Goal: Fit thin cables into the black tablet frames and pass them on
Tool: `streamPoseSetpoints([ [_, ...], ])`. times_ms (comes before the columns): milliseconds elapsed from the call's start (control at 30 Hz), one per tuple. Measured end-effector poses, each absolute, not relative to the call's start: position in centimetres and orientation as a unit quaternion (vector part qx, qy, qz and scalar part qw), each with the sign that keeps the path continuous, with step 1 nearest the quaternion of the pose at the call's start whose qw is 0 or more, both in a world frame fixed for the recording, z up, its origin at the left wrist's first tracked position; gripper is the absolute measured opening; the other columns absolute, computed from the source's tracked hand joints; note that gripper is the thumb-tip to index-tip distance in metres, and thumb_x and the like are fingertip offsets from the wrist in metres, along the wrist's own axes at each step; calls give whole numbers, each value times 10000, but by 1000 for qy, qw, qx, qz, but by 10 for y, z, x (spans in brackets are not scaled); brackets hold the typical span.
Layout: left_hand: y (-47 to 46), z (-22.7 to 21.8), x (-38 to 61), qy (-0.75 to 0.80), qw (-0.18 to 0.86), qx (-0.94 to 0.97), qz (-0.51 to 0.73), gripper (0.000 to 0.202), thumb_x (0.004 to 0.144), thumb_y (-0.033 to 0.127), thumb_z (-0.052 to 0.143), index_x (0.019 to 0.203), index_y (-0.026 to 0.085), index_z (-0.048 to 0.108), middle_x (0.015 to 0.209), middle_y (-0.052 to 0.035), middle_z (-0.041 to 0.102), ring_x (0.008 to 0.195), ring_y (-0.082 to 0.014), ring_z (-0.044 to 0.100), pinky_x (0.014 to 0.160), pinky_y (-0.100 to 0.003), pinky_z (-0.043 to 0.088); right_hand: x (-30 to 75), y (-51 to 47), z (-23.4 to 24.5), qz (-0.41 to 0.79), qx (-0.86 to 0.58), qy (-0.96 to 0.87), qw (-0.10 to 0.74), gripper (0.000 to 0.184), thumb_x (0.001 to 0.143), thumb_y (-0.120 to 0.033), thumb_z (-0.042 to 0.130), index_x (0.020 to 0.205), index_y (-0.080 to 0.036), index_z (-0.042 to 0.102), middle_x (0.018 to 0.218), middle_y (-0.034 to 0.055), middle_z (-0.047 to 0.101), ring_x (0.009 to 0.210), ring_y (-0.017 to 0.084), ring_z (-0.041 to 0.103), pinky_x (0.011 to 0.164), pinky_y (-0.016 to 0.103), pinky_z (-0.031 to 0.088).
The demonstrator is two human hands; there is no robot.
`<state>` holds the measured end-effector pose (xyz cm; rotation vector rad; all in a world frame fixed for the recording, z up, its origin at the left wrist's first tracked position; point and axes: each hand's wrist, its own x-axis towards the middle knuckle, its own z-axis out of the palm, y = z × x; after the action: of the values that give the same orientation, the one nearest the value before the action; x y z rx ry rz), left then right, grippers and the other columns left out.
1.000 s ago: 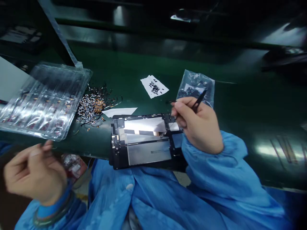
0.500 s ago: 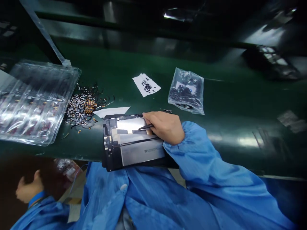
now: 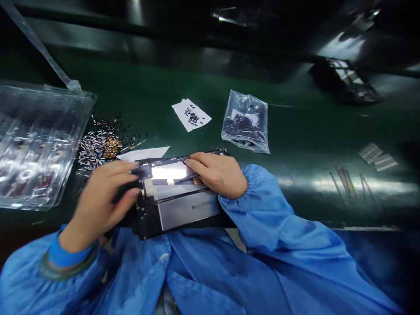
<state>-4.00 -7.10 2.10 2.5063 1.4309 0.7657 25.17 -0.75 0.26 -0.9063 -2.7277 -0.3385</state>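
Observation:
An opened tablet [image 3: 188,209] lies near the front edge of the bench, its pale battery and dark circuit parts exposed. My right hand [image 3: 219,174] rests over its upper right part, closed around black tweezers [image 3: 188,178] whose tip points left above the battery area. At the tablet's left end is my left hand [image 3: 104,197], slightly blurred, fingers spread and thumb apart, with nothing seen in it. Whether those fingertips touch the tablet's edge I cannot tell. A white paper slip [image 3: 144,153] sits just behind the tablet.
A heap of small flex cables [image 3: 101,142] lies beside a clear plastic tray [image 3: 36,144] on the left. Farther back are a paper with small black pieces [image 3: 192,116] and a clear bag of black parts [image 3: 245,122]. Thin strips [image 3: 346,181] lie at right.
My left hand has come up from below the bench at the lower left to the tablet's left end. My right hand stays on the tablet with the tweezers. The view has shifted slightly.

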Motion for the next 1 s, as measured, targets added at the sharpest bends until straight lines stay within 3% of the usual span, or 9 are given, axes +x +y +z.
streamPoseSetpoints([
  [167,-18,2,15,334,72,924,171,237,973,287,461,1108,147,595,1344,-129,599,1294,-276,518,1081,-482,436,251,-8,1,-123,-314,-931,141,279,978,-218,419,1059,-139,675,1040,98,718,763,168,627,600,296,398],
  [367,-11,0,21,324,75,928,166,310,990,275,408,1179,103,585,1247,-149,655,1173,-251,603,1014,-444,486,250,-11,4,-101,-322,-932,133,312,993,-176,381,1053,-130,684,941,90,720,774,170,625,585,300,385],
  [533,-11,-1,20,318,50,933,163,386,991,291,414,1295,94,548,1252,-158,647,1159,-269,603,971,-443,500,261,-21,13,-92,-341,-926,130,336,990,-114,370,1092,-139,688,937,70,726,765,150,622,591,287,391],
  [1000,-13,-1,22,300,-4,945,131,367,981,286,442,1273,118,587,1250,-166,638,1153,-295,602,956,-453,509,275,-20,-2,-176,-355,-905,159,308,993,-135,407,1081,-191,696,942,41,735,725,125,567,571,289,350],
])
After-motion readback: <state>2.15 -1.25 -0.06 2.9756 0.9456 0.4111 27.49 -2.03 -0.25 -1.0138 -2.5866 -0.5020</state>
